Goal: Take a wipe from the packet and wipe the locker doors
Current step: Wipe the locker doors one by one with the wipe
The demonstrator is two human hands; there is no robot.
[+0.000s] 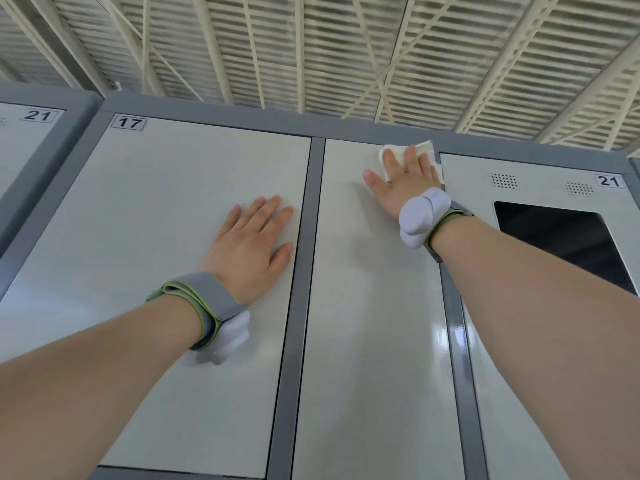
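Note:
My right hand (405, 181) presses a folded white wipe (424, 148) flat against the top right corner of the middle locker door (367, 306). The fingers are spread over the wipe, and part of it shows above and beside them. My left hand (251, 247) lies flat and empty on the pale door numbered 17 (156, 220), near its right edge. Both wrists wear grey bands with white devices. The wipe packet is out of view.
A grey frame post (301, 306) separates the two doors. To the right is a panel numbered 21 (540, 178) with a dark screen (561, 237) and speaker holes. Another locker marked 21 (38, 116) is at the far left. A slatted ceiling is overhead.

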